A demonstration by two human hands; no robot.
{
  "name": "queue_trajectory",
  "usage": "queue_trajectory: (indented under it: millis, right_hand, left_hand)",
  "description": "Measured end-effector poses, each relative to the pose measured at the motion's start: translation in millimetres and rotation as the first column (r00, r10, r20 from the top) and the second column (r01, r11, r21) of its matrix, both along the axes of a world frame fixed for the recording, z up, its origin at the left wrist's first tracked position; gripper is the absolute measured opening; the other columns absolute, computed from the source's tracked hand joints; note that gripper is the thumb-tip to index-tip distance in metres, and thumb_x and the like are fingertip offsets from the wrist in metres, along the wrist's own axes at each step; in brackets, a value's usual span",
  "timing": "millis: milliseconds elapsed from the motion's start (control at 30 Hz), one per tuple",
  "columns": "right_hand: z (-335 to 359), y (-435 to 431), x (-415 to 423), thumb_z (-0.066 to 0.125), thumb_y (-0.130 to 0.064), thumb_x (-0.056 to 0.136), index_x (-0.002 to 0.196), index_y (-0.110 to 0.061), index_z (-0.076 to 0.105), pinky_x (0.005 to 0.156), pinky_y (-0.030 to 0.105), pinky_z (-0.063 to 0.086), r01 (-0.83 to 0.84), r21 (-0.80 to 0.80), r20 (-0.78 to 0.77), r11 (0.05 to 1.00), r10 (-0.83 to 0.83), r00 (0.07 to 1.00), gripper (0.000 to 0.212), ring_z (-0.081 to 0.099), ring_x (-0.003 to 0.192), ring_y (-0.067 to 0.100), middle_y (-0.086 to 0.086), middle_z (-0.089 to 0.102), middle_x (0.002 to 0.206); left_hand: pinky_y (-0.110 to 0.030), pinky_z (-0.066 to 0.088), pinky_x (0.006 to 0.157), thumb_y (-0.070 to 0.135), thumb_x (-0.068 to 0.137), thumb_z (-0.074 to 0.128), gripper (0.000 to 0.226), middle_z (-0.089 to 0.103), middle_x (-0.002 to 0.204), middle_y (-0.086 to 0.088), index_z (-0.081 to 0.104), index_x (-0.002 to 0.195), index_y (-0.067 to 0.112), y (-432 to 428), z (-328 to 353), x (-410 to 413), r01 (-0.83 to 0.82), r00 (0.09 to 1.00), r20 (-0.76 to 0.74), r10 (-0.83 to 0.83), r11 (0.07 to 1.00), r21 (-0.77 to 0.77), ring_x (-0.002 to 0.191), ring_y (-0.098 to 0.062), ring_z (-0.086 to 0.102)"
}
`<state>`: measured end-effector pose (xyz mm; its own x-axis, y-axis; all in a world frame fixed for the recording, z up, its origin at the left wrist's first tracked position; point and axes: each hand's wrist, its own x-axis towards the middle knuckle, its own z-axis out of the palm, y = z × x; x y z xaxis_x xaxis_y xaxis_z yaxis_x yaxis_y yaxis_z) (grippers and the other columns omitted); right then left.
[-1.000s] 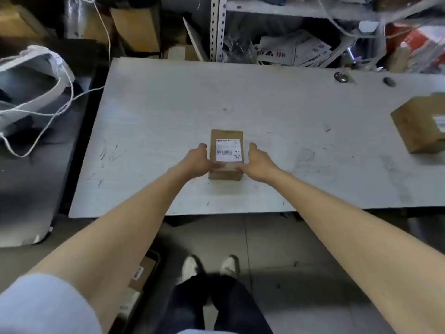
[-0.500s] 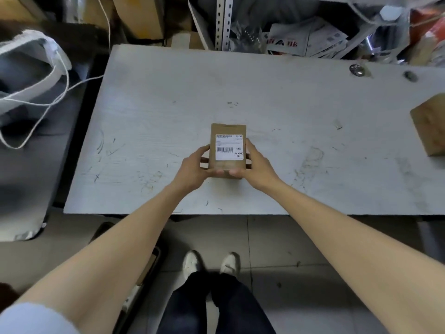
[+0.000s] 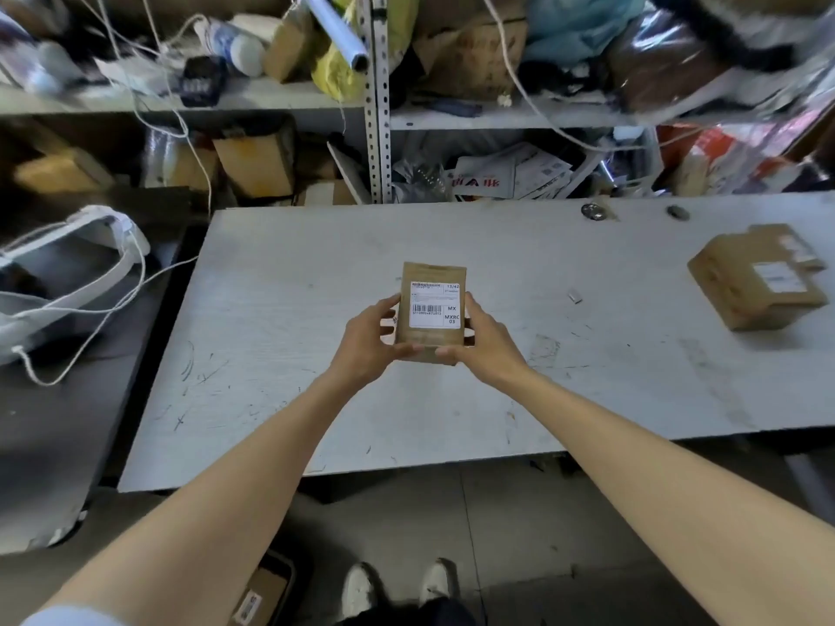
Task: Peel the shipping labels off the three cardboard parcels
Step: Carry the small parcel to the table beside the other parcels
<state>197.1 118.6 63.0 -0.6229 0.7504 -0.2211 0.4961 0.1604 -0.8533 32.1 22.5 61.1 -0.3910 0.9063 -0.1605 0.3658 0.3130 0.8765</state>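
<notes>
The fingers (image 3: 389,305) of the left hand (image 3: 363,345) are curling round the left edge of a small brown parcel (image 3: 428,343), the thumb pressing across its lower front. The right hand (image 3: 488,343) is mirroring this, its fingers wrapping behind the right edge and its thumb lying on the lower front, tip close to the left thumb's. Both hands are thus gripping the parcel between them and holding it over the middle of the table (image 3: 280,309), its face turning up toward the camera. Fingers are showing beneath its left edge, so it is appearing to hang clear of the tabletop. A white label (image 3: 434,305) with a barcode is lying flat on the upper part of that face, the fingertips resting just beside its side edges. Well to the right, a second parcel (image 3: 741,282) is sitting askew on the table with a white label on top, and a third parcel (image 3: 775,234), smaller and blurred, is lying against its far side. A small white scrap (image 3: 574,297) is lying on the table between the held parcel and those two. Behind the table a metal shelf (image 3: 379,128) is standing crammed with boxes, bags and cords. A white bag (image 3: 104,228) is lying to the left. Below, white shoes (image 3: 361,589) are showing on the floor beside a box (image 3: 266,589).
</notes>
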Motion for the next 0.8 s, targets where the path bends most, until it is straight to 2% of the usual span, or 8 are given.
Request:
queue_trajectory:
  millis: [100, 167, 267, 400, 533, 667, 733, 800]
  right_hand:
    - [5.4, 6.1, 21.4, 0.078, -0.010, 0.076, 0.140, -0.037, 0.033, 0.062, 0.006, 0.047, 0.028, 0.008, -0.009, 1.000, -0.028, 1.000, 0.083, 0.064, 0.091, 0.001, -0.016, 0.061, 0.112]
    - [7.1, 9.3, 36.5, 0.078, -0.011, 0.076, 0.140, -0.037, 0.033, 0.063, 0.006, 0.045, 0.064, 0.027, -0.007, 0.998, -0.064, 0.998, 0.083, 0.063, 0.091, 0.001, -0.019, 0.060, 0.109]
    - [9.4, 15.2, 60.9, 0.076, -0.011, 0.078, 0.141, -0.038, 0.032, 0.058, 0.004, 0.042, 0.132, 0.056, -0.008, 0.990, -0.131, 0.991, 0.082, 0.061, 0.092, 0.003, -0.021, 0.057, 0.108]
    - [12.1, 21.4, 96.9, 0.076, -0.010, 0.078, 0.143, -0.036, 0.031, 0.066, 0.010, 0.047, 0.238, 0.052, -0.009, 0.970, -0.238, 0.971, 0.083, 0.062, 0.098, 0.008, -0.011, 0.062, 0.122]
    - [14.5, 23.6, 132.8, 0.076, -0.011, 0.079, 0.144, -0.034, 0.032, 0.068, 0.009, 0.047, 0.370, 0.051, -0.012, 0.928, -0.370, 0.929, 0.082, 0.059, 0.104, 0.008, -0.009, 0.062, 0.126]
    - [16.1, 15.6, 173.4, 0.080, -0.009, 0.073, 0.140, -0.038, 0.039, 0.072, 0.011, 0.050, 0.548, 0.027, -0.052, 0.836, -0.546, 0.836, 0.083, 0.057, 0.113, 0.007, -0.017, 0.062, 0.117]
    - [14.9, 4.4, 195.6, 0.083, -0.009, 0.069, 0.142, -0.041, 0.039, 0.071, 0.008, 0.051, 0.660, 0.003, -0.076, 0.751, -0.658, 0.749, 0.091, 0.054, 0.111, 0.001, -0.026, 0.059, 0.110]
    - [14.9, -11.5, 216.6, 0.085, -0.012, 0.065, 0.143, -0.042, 0.037, 0.076, 0.003, 0.046, 0.756, 0.009, -0.077, 0.655, -0.753, 0.653, 0.096, 0.051, 0.113, 0.001, -0.024, 0.059, 0.114]
  left_hand:
    - [-0.003, 0.048, 0.065, 0.014, 0.070, 0.084, 0.083, 0.060, 0.119, 0.005, 0.043, 0.142, 0.023, 12.1, 7.0, 15.8, 0.048, 0.999, 0.006, -0.048, 0.998, 0.030, 0.094, -0.002, 0.063]
    - [-0.003, 0.049, 0.063, 0.014, 0.070, 0.083, 0.083, 0.061, 0.119, 0.005, 0.042, 0.142, 0.022, 21.9, 10.3, 27.8, 0.085, 0.996, 0.002, -0.085, 0.996, 0.034, 0.091, -0.001, 0.063]
    - [-0.008, 0.051, 0.065, 0.016, 0.070, 0.083, 0.084, 0.061, 0.124, 0.002, 0.042, 0.143, 0.020, 40.4, 13.3, 48.0, 0.154, 0.988, -0.023, -0.153, 0.987, 0.038, 0.098, -0.010, 0.062]
    - [-0.003, 0.047, 0.058, 0.017, 0.071, 0.083, 0.083, 0.061, 0.124, 0.003, 0.041, 0.143, 0.021, 67.9, 15.3, 77.5, 0.270, 0.962, -0.049, -0.268, 0.962, 0.036, 0.096, -0.007, 0.060]
    - [-0.001, 0.047, 0.058, 0.018, 0.070, 0.083, 0.085, 0.061, 0.124, 0.003, 0.041, 0.143, 0.020, 97.0, 14.5, 108.2, 0.410, 0.912, -0.053, -0.408, 0.911, 0.037, 0.096, -0.006, 0.059]
    - [-0.008, 0.049, 0.068, 0.020, 0.065, 0.086, 0.090, 0.060, 0.121, 0.007, 0.041, 0.142, 0.022, 120.1, 11.9, 145.2, 0.579, 0.815, -0.063, -0.576, 0.814, 0.053, 0.100, -0.010, 0.061]
    - [-0.013, 0.053, 0.071, 0.018, 0.066, 0.086, 0.088, 0.059, 0.121, 0.005, 0.041, 0.142, 0.020, 129.5, 9.8, 168.3, 0.647, 0.763, -0.070, -0.643, 0.760, 0.065, 0.099, -0.012, 0.062]
    - [-0.014, 0.052, 0.072, 0.019, 0.066, 0.086, 0.088, 0.059, 0.122, 0.004, 0.041, 0.142, 0.019, 135.7, 8.9, 195.0, 0.722, 0.691, -0.079, -0.718, 0.688, 0.069, 0.097, -0.010, 0.061]
